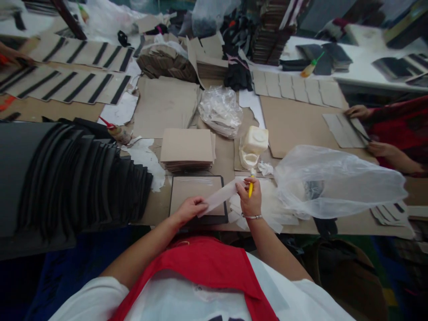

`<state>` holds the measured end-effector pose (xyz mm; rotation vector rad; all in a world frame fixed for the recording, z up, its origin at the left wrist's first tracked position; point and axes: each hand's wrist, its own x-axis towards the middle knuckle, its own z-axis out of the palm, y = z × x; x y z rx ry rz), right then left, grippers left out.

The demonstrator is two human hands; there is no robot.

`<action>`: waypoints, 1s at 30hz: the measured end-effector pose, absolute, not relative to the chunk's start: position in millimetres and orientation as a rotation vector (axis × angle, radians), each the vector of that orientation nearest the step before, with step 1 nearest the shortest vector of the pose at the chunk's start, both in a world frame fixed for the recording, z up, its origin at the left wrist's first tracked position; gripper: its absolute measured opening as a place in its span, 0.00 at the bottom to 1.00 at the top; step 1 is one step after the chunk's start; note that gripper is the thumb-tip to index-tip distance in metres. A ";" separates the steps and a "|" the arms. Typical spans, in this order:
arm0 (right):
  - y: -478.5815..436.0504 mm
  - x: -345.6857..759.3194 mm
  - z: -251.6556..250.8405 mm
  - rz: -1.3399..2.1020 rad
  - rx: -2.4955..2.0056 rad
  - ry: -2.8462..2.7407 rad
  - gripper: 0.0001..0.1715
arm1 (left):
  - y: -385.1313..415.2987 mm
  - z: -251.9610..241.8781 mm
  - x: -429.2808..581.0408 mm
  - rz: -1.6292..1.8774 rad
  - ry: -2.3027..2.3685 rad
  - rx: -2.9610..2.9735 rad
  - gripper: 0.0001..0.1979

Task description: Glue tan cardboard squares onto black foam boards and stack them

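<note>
A thin white strip stretches at a slant between my two hands. My left hand pinches its lower left end. My right hand grips a yellow-handled brush, bristles pointing away from me, and its fingertips hold the strip's upper end. Beneath the strip lies a beige board on a dark sheet; white streaks mark the board's far edge. Beyond the brush stands a cut-open white plastic container. More white strips are spread under and beside my right wrist.
Ahead is a stack of beige boards. Dark folded covers are piled at left. A large clear plastic bag lies at right, a crumpled one farther back. A co-worker's hands handle a panel at far right.
</note>
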<state>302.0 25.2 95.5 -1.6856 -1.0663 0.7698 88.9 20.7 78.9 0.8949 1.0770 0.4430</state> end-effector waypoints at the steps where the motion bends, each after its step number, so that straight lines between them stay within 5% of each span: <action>1: 27.6 301.9 90.9 0.721 -1.696 -1.092 0.22 | 22.6 76.4 74.5 0.488 1.106 0.823 0.17; 7: 40.9 276.7 53.0 0.498 -1.792 -1.447 0.17 | 54.9 62.5 17.8 0.697 1.424 0.806 0.17; 14: 58.9 267.0 11.5 0.316 -1.864 -1.758 0.15 | 88.9 46.4 7.0 0.521 1.894 1.377 0.14; 30: 70.2 271.5 13.6 0.205 -2.005 -1.828 0.17 | 89.6 43.2 13.3 0.325 2.057 1.672 0.15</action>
